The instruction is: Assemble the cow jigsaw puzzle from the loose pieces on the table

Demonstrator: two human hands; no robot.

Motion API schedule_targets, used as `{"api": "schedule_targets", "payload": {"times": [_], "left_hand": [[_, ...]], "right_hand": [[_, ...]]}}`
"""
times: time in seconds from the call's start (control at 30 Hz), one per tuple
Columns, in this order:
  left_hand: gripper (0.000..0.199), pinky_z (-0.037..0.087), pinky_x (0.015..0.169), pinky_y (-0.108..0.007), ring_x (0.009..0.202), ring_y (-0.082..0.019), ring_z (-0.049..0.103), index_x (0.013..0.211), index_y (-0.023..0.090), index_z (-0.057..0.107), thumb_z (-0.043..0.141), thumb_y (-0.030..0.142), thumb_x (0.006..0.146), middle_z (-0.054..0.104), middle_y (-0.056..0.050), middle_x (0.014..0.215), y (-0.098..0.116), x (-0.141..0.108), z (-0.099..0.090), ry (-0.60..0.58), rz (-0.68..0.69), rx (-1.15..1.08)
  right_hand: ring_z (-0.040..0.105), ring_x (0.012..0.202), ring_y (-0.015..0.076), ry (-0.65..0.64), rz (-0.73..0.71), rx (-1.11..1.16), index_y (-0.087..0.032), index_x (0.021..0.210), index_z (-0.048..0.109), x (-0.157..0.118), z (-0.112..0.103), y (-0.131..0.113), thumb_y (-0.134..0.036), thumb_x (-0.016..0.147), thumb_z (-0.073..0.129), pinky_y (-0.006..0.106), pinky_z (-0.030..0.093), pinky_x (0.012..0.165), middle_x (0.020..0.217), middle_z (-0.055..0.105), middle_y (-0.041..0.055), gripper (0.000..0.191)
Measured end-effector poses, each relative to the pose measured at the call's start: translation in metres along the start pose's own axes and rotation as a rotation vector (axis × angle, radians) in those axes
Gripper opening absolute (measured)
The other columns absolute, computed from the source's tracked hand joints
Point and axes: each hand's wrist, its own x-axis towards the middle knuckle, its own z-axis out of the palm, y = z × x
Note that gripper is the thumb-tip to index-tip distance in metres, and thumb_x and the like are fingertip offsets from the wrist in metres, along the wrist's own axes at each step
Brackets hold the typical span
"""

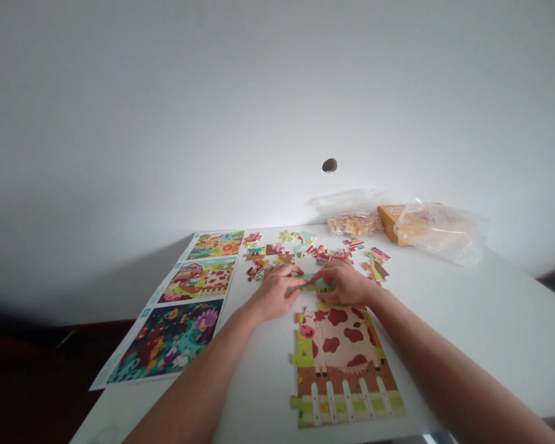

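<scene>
Between my hands are light green and blue jigsaw puzzle pieces (312, 282), just beyond a joined section of puzzle. My left hand (276, 291) pinches at the left end of these pieces with thumb and fingers. From the other side, my right hand (345, 282) has its fingers curled over them, hiding part of them. Nearer to me lies the joined puzzle section (342, 345) with a spotted cow above a white fence; its left edge has open tabs. Loose puzzle pieces (276, 248) are scattered behind and around both hands.
On the left, a printed reference sheet (226, 314) shows three pictures, the middle one with the cow. At the back right are a clear bag of puzzle pieces (354, 224), an orange box (391, 225) and a crumpled plastic bag (457, 237). The white wall (259, 154) has a round hole.
</scene>
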Motion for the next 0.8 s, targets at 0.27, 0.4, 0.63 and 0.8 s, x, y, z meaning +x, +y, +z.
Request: {"api": "schedule_targets", "payload": {"times": [0.27,0.4,0.63,0.8], "left_hand": [[0.034,0.042,0.100,-0.044,0.111,-0.026,0.058,0.108,0.030,0.074,0.058,0.013,0.084,0.064,-0.006,0.119,-0.0022,-0.0017,0.0011,0.021,0.027,-0.021],[0.036,0.042,0.100,-0.044,0.112,-0.025,0.058,0.108,0.030,0.074,0.056,0.011,0.084,0.064,-0.006,0.120,-0.0037,-0.0021,0.0023,0.018,0.025,-0.028],[0.038,0.041,0.102,-0.045,0.113,-0.025,0.058,0.110,0.030,0.073,0.055,0.009,0.084,0.064,-0.005,0.121,-0.0054,-0.0021,0.0040,0.014,0.006,-0.020],[0.037,0.040,0.103,-0.045,0.114,-0.026,0.058,0.111,0.029,0.073,0.056,0.009,0.084,0.065,-0.005,0.121,-0.0047,-0.0018,0.0035,0.024,0.006,-0.026]], "right_hand": [[0.055,0.077,0.0173,-0.007,-0.001,0.003,-0.025,0.105,0.073,-0.0002,-0.0035,0.0001,-0.029,0.071,0.075,0.028,0.041,0.074,0.079,0.061,0.0005,0.035],[0.055,0.078,0.0180,-0.004,-0.012,-0.012,-0.025,0.104,0.073,-0.0002,-0.0043,0.0011,-0.031,0.071,0.075,0.030,0.041,0.076,0.079,0.062,0.0007,0.034],[0.054,0.078,0.0179,0.004,-0.024,-0.028,-0.025,0.105,0.072,-0.0008,-0.0037,-0.0005,-0.028,0.071,0.075,0.031,0.041,0.080,0.080,0.061,0.0007,0.034],[0.056,0.078,0.0186,0.017,-0.036,-0.038,-0.024,0.106,0.072,-0.0018,-0.0044,-0.0037,-0.027,0.070,0.075,0.032,0.042,0.080,0.081,0.062,0.0018,0.036]]}}
